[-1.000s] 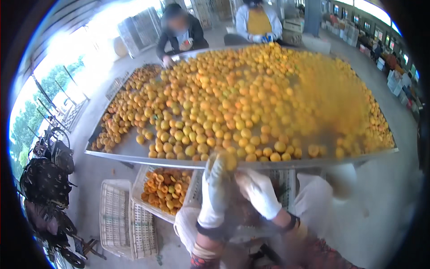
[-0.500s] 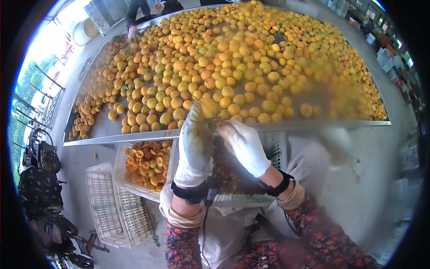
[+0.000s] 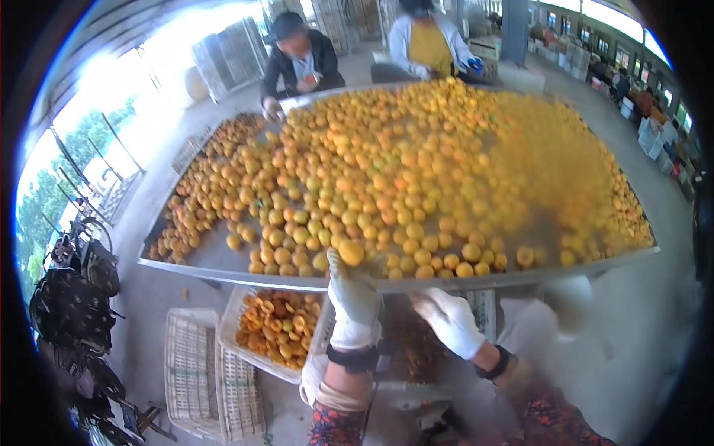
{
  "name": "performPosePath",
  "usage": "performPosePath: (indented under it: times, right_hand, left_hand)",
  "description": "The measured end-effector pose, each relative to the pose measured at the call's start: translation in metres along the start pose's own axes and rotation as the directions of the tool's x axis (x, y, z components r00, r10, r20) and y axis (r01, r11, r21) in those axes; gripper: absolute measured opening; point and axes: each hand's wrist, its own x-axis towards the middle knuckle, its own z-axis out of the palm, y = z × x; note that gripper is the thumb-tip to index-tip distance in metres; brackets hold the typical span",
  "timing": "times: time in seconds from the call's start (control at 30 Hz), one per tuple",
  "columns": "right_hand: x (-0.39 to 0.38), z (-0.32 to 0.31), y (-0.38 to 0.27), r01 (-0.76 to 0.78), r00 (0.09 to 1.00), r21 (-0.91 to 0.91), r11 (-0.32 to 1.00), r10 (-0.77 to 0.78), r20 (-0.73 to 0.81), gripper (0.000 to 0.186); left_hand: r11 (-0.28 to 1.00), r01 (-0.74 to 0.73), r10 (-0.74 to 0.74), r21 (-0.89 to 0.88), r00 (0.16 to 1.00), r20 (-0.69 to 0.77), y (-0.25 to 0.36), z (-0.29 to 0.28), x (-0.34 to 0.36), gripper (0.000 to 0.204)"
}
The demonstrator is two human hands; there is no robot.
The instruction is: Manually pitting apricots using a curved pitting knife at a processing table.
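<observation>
My left hand (image 3: 354,303), in a white knit glove, is raised at the near edge of a metal table (image 3: 216,244) and grips a yellow-orange apricot (image 3: 350,253). Many whole apricots lie spread across the tabletop. Lower and to the right, my right hand (image 3: 451,324), also gloved, has its fingertips drawn together; what is in them, if anything, I cannot make out. It hovers over a crate of brown apricot pits (image 3: 416,357) below the table edge. Left of that, a white crate (image 3: 232,315) holds halved apricots (image 3: 279,327).
Empty-looking pale plastic crates (image 3: 193,372) stand on the floor at the left, with a dark bicycle (image 3: 82,275) beyond. Two people sit across the table: one in a dark jacket (image 3: 325,56), one in a yellow top (image 3: 431,48). A pillar (image 3: 515,33) rises behind.
The view has tilted up, showing the two people opposite. My right hand has come away from the apricot, down and to the right. The left hand still holds the fruit.
</observation>
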Motion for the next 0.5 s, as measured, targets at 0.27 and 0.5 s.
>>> performPosePath:
  times: [0.27, 0.5]
  right_hand:
    - [0.050, 0.003, 0.006, -0.196, 0.945, 0.074, 0.978, 0.208, -0.251, 0.034]
    - [0.047, 0.004, 0.015, -0.077, 0.943, -0.120, 0.990, 0.033, -0.331, 0.021]
  left_hand:
    - [0.677, -0.206, 0.123, 0.706, 0.978, 0.168, -0.053, 0.019, -0.039, 0.032]
    - [0.563, -0.099, 0.155, 0.820, 0.988, 0.013, -0.062, 0.037, -0.053, 0.034]
